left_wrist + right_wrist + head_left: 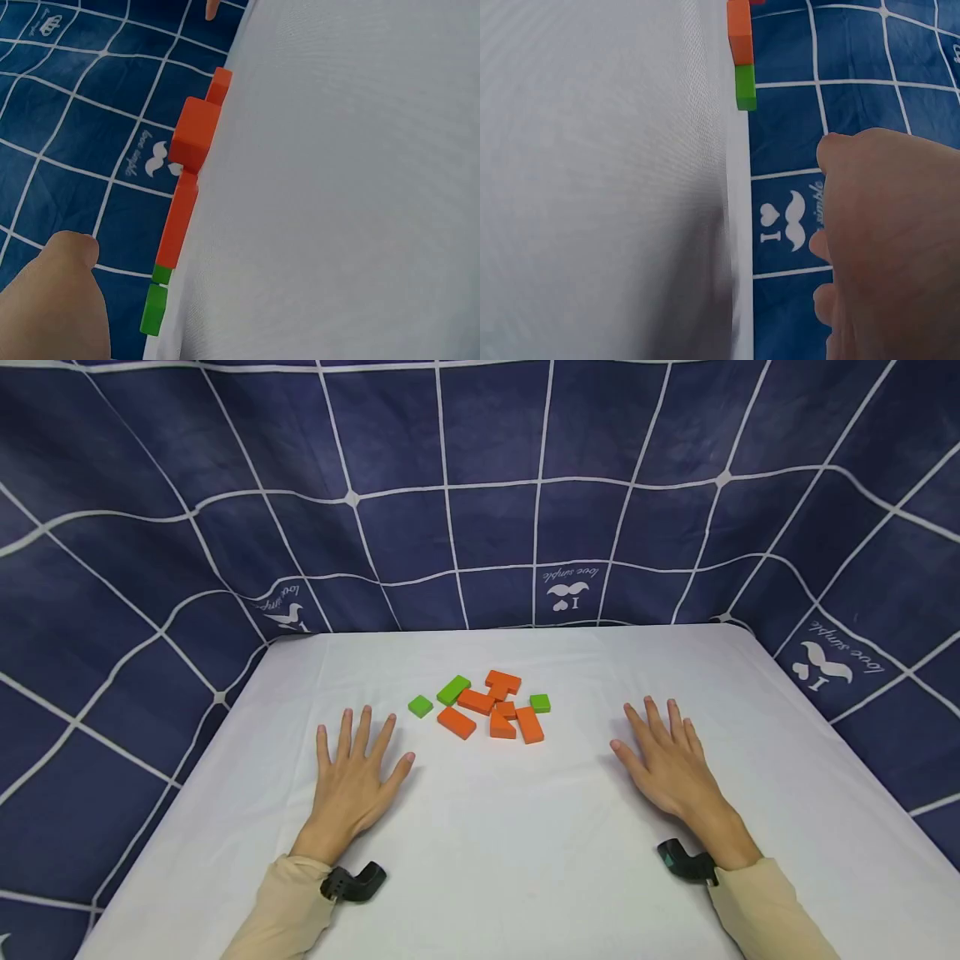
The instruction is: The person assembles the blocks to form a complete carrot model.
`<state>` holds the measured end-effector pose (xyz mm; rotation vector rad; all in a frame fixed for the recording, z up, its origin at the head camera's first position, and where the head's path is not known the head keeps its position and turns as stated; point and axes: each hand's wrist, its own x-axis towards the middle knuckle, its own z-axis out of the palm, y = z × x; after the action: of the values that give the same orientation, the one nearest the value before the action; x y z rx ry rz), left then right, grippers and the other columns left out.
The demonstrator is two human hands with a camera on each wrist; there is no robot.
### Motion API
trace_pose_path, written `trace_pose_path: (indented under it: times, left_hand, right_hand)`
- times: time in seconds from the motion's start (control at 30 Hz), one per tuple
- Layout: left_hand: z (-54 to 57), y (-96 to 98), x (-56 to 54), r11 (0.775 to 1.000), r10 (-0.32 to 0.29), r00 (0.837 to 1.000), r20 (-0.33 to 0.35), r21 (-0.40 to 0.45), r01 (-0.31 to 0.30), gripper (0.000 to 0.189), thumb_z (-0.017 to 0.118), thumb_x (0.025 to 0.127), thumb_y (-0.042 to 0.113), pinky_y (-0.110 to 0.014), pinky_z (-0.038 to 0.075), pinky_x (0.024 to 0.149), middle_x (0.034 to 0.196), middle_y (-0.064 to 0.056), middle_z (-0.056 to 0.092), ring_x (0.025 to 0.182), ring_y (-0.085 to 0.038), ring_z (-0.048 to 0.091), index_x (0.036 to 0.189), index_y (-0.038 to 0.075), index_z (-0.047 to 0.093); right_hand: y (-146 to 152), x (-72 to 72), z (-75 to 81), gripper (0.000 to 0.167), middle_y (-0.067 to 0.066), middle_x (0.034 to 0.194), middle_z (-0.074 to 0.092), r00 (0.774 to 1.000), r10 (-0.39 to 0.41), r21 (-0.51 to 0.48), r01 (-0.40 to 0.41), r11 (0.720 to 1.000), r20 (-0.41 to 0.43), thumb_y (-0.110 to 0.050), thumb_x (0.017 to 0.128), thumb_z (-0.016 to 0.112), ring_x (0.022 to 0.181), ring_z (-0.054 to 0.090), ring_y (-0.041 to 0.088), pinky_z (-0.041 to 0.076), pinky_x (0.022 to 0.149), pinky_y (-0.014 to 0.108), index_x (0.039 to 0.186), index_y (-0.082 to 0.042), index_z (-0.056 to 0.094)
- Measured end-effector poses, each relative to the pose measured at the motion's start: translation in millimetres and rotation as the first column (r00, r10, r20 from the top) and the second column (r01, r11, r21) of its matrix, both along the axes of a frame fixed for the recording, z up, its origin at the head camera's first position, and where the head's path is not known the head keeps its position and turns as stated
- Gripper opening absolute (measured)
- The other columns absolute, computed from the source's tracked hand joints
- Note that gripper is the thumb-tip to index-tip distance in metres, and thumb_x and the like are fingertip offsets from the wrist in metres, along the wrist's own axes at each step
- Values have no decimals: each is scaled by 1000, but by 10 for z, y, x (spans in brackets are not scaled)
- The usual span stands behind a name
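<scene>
Palm down, my left hand [352,789] has its fingers spread on the left part of the white table [510,843], holding nothing. On the right, my right hand [671,768] lies the same way, fingers straight. Between and beyond the hands is a loose group of orange and green blocks. Nearest the left hand are a small green block [421,706] and an orange rectangular block [457,722]. A green square block [540,702] and an upright-lying orange block [529,725] are on the group's right side. An orange triangular block [502,726] sits at its front.
A longer green block [453,690] and several more orange blocks, one at the back [503,682], fill the group's middle and far side. Dark blue cloth [491,527] with white grid lines hangs behind and beside the table. Each wrist wears a black camera mount [354,882].
</scene>
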<state>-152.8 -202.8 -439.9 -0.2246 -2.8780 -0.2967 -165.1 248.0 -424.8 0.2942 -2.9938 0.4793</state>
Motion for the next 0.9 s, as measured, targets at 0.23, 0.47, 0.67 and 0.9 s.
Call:
trace_pose_path:
  times: [0.23, 0.47, 0.67, 0.9]
  left_hand:
    - [32, 53, -57, 999, -25, 999, -41, 28, 26, 77, 44, 101, 63, -63, -3, 125, 168, -21, 24, 157, -43, 15, 161, 16, 36]
    - [92, 257, -191, 987, -57, 996, -65, 148, 66, 77, 53, 100, 56, -55, 29, 116, 152, -20, 47, 139, -39, 43, 156, 5, 42]
    - [119, 402, -335, 971, -59, 997, -47, 230, 68, 72, 60, 98, 53, -50, 41, 109, 137, -19, 60, 128, -36, 54, 144, -1, 55]
    - [81, 526, -497, 962, -71, 997, 1, 264, 68, 65, 68, 93, 48, -50, 44, 110, 132, -20, 63, 122, -36, 56, 134, -3, 62]
  right_hand:
    - [-33, -50, 42, 74, 23, 169, 19, 997, 25, -57, -30, 998, -77, -56, 106, 42, 157, 8, 47, 17, 119, 71, 162, -8, 32]
    - [-161, -202, 115, 70, 18, 164, 35, 986, 115, -188, -137, 973, -123, -49, 104, 55, 152, 27, 41, 27, 119, 65, 158, -8, 39]
    - [-321, -352, 135, 72, 14, 162, 40, 987, 157, -262, -160, 952, -32, -52, 102, 56, 150, 32, 37, 29, 120, 64, 159, -12, 38]
    - [-506, -498, 63, 67, 12, 155, 51, 969, 247, -342, -231, 911, 4, -45, 100, 64, 140, 48, 35, 38, 116, 58, 156, -13, 44]
